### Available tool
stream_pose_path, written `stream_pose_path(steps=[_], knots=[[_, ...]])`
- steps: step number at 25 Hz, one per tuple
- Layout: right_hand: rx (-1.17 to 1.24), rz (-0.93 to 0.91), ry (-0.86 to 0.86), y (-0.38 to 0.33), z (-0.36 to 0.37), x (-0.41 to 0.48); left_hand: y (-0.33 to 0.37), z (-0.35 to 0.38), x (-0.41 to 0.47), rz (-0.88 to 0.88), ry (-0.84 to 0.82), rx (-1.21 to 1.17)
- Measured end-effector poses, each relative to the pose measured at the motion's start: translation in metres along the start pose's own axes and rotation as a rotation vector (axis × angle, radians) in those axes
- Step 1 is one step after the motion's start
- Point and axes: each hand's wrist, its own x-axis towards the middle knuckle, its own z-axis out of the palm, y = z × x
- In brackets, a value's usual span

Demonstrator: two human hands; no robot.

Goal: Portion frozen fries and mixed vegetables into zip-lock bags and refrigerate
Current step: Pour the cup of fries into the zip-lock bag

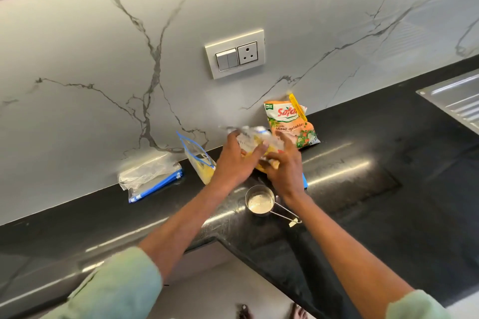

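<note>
Both hands hold a clear bag of yellow fries (pixel 255 141) above the black counter (pixel 363 189), blurred by motion. My left hand (pixel 237 156) grips its left side and my right hand (pixel 283 160) grips its lower right. A zip-lock bag with fries (pixel 199 163) leans against the wall just left of my left hand. The orange pack of mixed vegetables (pixel 291 122), clipped with a yellow clip, leans on the wall behind my right hand. A steel measuring cup (pixel 260 201) sits on the counter below my hands.
A stack of flat zip-lock bags (pixel 150 177) with blue edges lies by the wall at the left. A wall socket panel (pixel 234 54) is above. A steel sink drainboard (pixel 456 100) lies at the right. The counter's front edge runs below my forearms.
</note>
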Motion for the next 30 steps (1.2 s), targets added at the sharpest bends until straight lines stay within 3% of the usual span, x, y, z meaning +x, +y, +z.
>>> stream_pose_path(steps=[2, 4, 9, 12, 16, 20, 23, 25, 27, 30], knots=[[-0.066, -0.120, -0.062, -0.005, 0.006, -0.023, 0.009, 0.008, 0.030, -0.344, -0.117, -0.327], [-0.065, -0.083, -0.117, -0.006, 0.007, -0.040, 0.003, 0.013, 0.048, -0.481, -0.116, -0.480], [0.100, 0.043, -0.094, 0.004, -0.018, -0.050, -0.020, 0.016, 0.052, -0.372, 0.012, -0.343], [0.226, 0.104, 0.022, 0.008, -0.029, -0.054, -0.018, 0.010, 0.059, -0.358, 0.049, -0.266], [0.503, 0.619, 0.118, 0.008, -0.035, -0.050, 0.018, 0.012, 0.053, -0.248, 0.102, -0.172], [0.800, 0.923, -0.027, 0.017, -0.046, -0.038, 0.044, 0.014, 0.041, -0.035, 0.082, 0.043], [1.116, 1.083, -0.206, 0.020, -0.055, -0.036, 0.048, 0.000, 0.033, 0.063, -0.004, -0.066], [1.377, 1.077, -0.355, 0.021, -0.055, -0.041, 0.052, -0.005, 0.021, 0.122, -0.115, -0.226], [1.511, 0.954, -0.471, 0.023, -0.053, -0.050, 0.059, -0.006, 0.008, 0.131, -0.249, -0.383], [1.382, 0.832, -0.505, 0.036, -0.057, -0.057, 0.058, -0.004, -0.001, 0.091, -0.391, -0.507]])
